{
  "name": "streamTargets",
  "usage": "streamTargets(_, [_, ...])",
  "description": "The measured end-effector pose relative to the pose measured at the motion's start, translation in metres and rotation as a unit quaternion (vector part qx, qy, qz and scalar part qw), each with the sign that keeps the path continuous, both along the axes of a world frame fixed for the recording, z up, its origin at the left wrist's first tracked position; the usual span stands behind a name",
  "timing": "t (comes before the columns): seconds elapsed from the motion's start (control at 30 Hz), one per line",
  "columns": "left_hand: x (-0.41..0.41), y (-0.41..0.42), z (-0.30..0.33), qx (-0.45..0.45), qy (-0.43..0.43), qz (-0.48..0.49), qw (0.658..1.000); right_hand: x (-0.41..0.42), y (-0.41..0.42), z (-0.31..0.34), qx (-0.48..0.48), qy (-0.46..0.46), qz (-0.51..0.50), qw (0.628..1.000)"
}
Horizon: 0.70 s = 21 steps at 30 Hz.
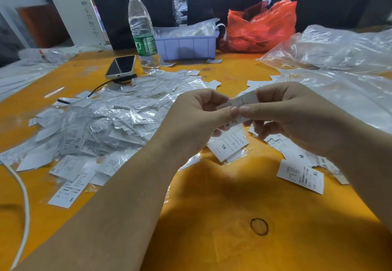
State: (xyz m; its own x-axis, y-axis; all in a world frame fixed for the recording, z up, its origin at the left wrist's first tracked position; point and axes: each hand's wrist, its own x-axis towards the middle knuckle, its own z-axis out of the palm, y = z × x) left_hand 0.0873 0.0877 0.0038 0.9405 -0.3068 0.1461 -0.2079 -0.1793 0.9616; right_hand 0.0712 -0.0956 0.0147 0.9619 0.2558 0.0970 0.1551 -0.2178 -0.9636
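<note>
White label [238, 104] pinched between fingers of left hand [191, 122] and right hand [297, 118]

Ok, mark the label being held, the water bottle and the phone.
held label [244, 99]: head view, on its upper white strip.
water bottle [146, 43]: head view, on its green wrapper.
phone [121, 66]: head view, on its dark screen.

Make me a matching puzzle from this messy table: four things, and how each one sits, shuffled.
Things:
1. water bottle
2. phone
3. white label
4. rubber band

States:
a. pinched between left hand and right hand
b. standing upright, capped
c. loose ring on bare orange table
d. lying screen up

Pairs: 1-b, 2-d, 3-a, 4-c
</note>
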Motion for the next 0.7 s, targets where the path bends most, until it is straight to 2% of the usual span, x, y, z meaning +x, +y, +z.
streamTargets(0.23, [0.001,0.001,0.0,-0.014,0.026,0.011,0.999,0.002,0.002,-0.005,0.009,0.067,0.016,0.998])
streamTargets(0.43, [0.0,0.0,0.001,-0.04,0.037,0.01,0.998,0.0,0.006,-0.01,0.007,0.074,0.044,0.996])
streamTargets(0.57, [0.0,-0.001,-0.001,-0.032,0.026,0.005,0.999,0.001,0.005,-0.009,0.026,0.031,0.004,0.999])
streamTargets(0.7, [0.0,-0.001,-0.001,-0.029,0.02,0.013,0.999,0.0,0.001,-0.003,0.04,-0.055,-0.079,0.994])
